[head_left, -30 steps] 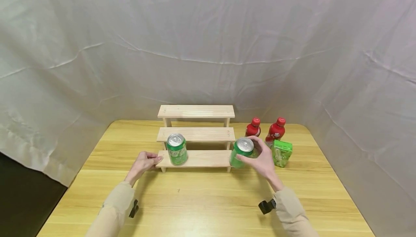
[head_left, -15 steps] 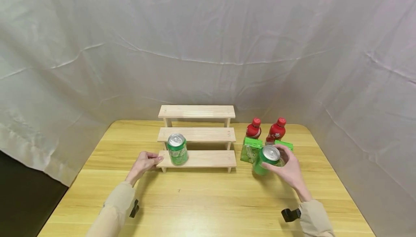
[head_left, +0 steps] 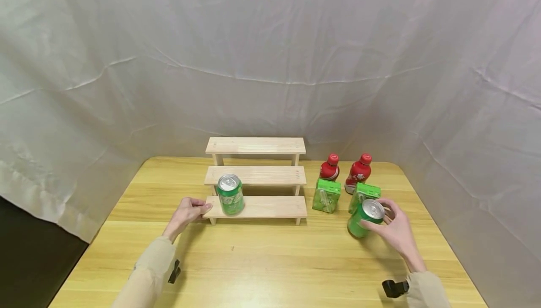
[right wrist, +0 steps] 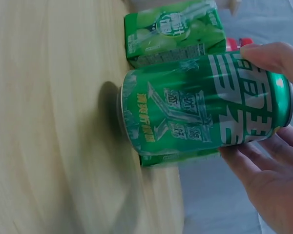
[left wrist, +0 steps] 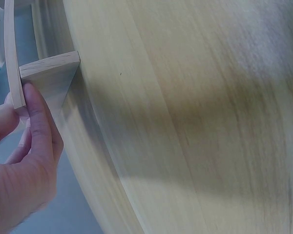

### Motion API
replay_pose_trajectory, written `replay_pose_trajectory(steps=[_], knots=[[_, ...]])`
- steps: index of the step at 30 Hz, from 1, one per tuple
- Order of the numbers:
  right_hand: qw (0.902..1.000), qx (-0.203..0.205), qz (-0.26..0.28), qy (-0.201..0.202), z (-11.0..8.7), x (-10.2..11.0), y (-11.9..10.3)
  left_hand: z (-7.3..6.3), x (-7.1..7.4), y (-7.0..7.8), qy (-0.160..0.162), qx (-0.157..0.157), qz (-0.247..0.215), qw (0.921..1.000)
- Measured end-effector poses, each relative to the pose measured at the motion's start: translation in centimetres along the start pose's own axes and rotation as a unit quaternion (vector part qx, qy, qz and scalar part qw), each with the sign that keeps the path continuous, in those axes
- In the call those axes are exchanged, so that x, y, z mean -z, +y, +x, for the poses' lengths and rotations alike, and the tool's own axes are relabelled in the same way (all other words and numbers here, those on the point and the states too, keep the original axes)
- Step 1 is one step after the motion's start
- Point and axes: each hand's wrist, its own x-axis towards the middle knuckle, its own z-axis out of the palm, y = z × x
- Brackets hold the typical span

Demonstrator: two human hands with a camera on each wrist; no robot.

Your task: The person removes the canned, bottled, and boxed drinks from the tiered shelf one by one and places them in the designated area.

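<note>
My right hand (head_left: 400,232) grips a green soda can (head_left: 359,223) round its upper part, thumb on one side and fingers on the other. The can is nearly upright, close above the tabletop, in front of a green juice box (head_left: 367,189). In the right wrist view the can's printed side (right wrist: 185,107) faces the camera. With thumb and fingers, my left hand (head_left: 186,214) pinches the left end of the lowest board of a three-step wooden shelf (head_left: 270,206). A second green can (head_left: 231,200) stands upright on that board, near its left end.
Another green juice box (head_left: 327,197) stands right of the shelf. Behind the boxes are two red bottles, a left bottle (head_left: 329,169) and a right bottle (head_left: 359,174). A pale curtain (head_left: 262,64) surrounds the wooden table (head_left: 262,261).
My right hand has carried the can from the lowest board's right end rightward and toward me, to the front of the right juice box. The left juice box is uncovered. My left hand stays put.
</note>
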Motion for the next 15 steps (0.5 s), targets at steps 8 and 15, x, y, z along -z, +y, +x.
replay_pose_trajectory(steps=[8, 15], knots=[[0.9996, -0.022, -0.016, -0.004, 0.09, 0.31, 0.74, -0.09, -0.01, 0.11, 0.003, 0.000, 0.008, 1.0000], [0.9991, -0.028, -0.015, -0.028, 0.09, 0.30, 0.93, -0.12, -0.06, 0.08, 0.000, -0.002, 0.008, 1.0000]])
